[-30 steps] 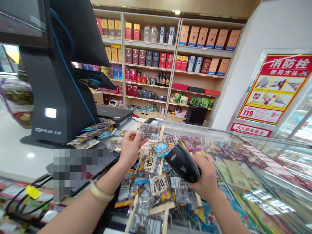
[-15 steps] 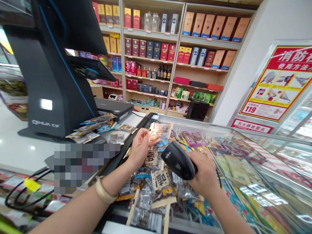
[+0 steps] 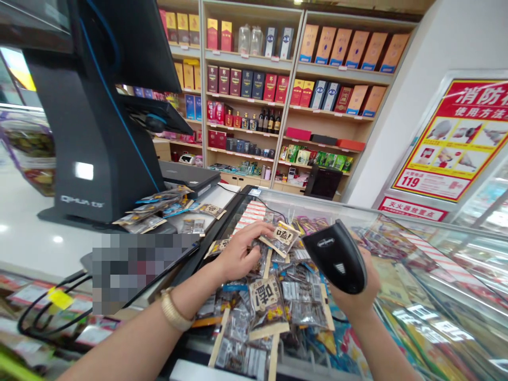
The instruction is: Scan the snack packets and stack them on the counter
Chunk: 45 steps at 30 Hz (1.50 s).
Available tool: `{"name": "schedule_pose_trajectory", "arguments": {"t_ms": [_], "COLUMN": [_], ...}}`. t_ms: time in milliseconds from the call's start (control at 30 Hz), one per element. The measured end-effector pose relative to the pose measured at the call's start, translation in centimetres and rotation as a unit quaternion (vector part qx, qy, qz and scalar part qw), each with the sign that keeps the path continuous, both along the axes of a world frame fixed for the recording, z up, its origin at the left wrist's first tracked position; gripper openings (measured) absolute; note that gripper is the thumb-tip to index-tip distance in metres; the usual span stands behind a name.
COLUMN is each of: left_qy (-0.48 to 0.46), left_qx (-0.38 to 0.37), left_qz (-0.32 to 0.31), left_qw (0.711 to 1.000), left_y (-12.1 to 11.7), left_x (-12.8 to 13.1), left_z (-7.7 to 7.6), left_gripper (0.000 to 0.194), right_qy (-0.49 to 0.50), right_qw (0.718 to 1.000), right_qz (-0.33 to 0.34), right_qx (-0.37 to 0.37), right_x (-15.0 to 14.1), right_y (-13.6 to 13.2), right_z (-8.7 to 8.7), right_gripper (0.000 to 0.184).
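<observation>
Snack packets of clear printed plastic [image 3: 269, 307] form a loose pile to the right of the dark grey terminal stand [image 3: 95, 143]. Black plastic handheld scanner [image 3: 335, 259]: farther right of the stand, gripped in the right hand [image 3: 371, 280]; fingers largely hidden behind it. Left hand [image 3: 243, 251]: nearer the stand, over the pile; thumb and forefinger parted, forefinger tip at one cream-edged packet [image 3: 284, 238] with black lettering; contact cannot be determined.
</observation>
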<state>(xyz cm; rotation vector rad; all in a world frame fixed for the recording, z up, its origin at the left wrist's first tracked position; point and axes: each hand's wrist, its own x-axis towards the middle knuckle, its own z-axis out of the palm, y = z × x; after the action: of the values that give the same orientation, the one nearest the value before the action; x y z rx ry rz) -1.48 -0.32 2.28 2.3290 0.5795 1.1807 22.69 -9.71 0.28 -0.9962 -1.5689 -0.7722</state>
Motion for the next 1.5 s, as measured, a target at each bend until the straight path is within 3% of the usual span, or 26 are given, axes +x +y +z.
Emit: {"name": "schedule_pose_trajectory", "arguments": {"t_ms": [67, 167, 233, 300, 367, 467, 633, 800, 867, 967, 1100, 1233, 1333, 1500], "left_qy": [-0.009, 0.039, 0.140, 0.249, 0.328, 0.377, 0.388, 0.326, 0.276, 0.157, 0.020, -0.016, -0.031, -0.039], "left_qx": [0.027, 0.045, 0.031, -0.005, -0.056, -0.119, -0.139, -0.138, -0.111, -0.001, 0.182, 0.297, 0.324, 0.308], "left_qz": [0.068, 0.249, 0.379, 0.482, 0.538, 0.544, 0.518, 0.552, 0.557, 0.538, 0.418, 0.282, 0.231, 0.182], "left_qw": [0.997, 0.967, 0.914, 0.840, 0.775, 0.740, 0.750, 0.755, 0.776, 0.828, 0.890, 0.912, 0.917, 0.933], "left_y": [0.8, 2.8, 4.1, 5.0, 5.6, 6.0, 6.3, 6.3, 6.5, 6.9, 6.8, 5.5, 4.3, 3.0], "left_x": [-0.3, -1.3, -2.5, -3.8, -4.9, -6.0, -6.4, -6.4, -6.5, -6.4, -5.4, -3.8, -2.7, -1.6], "left_z": [-0.2, -0.6, -0.6, -0.7, -0.7, -0.8, -0.8, -0.7, -0.7, -0.8, -0.9, -0.8, -0.7, -0.7], "left_gripper": [0.035, 0.035, 0.039, 0.047, 0.056, 0.053, 0.043, 0.062, 0.068, 0.071, 0.079, 0.077, 0.074, 0.077], "right_qy": [-0.007, -0.012, -0.010, -0.009, -0.013, -0.015, -0.025, -0.021, -0.018, -0.019, -0.024, -0.046, -0.055, -0.094], "right_qw": [1.000, 1.000, 1.000, 1.000, 0.999, 0.999, 0.999, 0.998, 0.998, 0.998, 0.997, 0.993, 0.990, 0.988], "right_qz": [-0.004, -0.004, 0.002, 0.010, 0.015, 0.017, 0.019, 0.016, 0.019, 0.020, 0.015, 0.003, 0.007, 0.033], "right_qx": [-0.010, -0.021, -0.024, -0.024, -0.027, -0.034, -0.037, -0.058, -0.058, -0.053, -0.071, -0.112, -0.129, -0.121], "right_x": [0.0, 0.0, -0.2, -0.3, -0.5, -0.7, -0.7, -0.7, -0.6, -0.6, -0.6, -0.8, -1.1, -1.9], "right_y": [0.2, 0.4, 0.4, 0.4, 0.4, 0.3, 0.4, 0.4, 0.4, 0.4, 0.5, 0.5, 0.3, -0.2], "right_z": [-0.2, -0.4, -0.3, -0.2, 0.0, 0.2, -0.2, -0.5, -0.5, -0.4, -0.4, -0.3, -0.1, 0.6], "right_gripper": [0.024, 0.025, 0.024, 0.020, 0.017, 0.018, 0.017, 0.016, 0.016, 0.017, 0.017, 0.019, 0.018, 0.021]}}
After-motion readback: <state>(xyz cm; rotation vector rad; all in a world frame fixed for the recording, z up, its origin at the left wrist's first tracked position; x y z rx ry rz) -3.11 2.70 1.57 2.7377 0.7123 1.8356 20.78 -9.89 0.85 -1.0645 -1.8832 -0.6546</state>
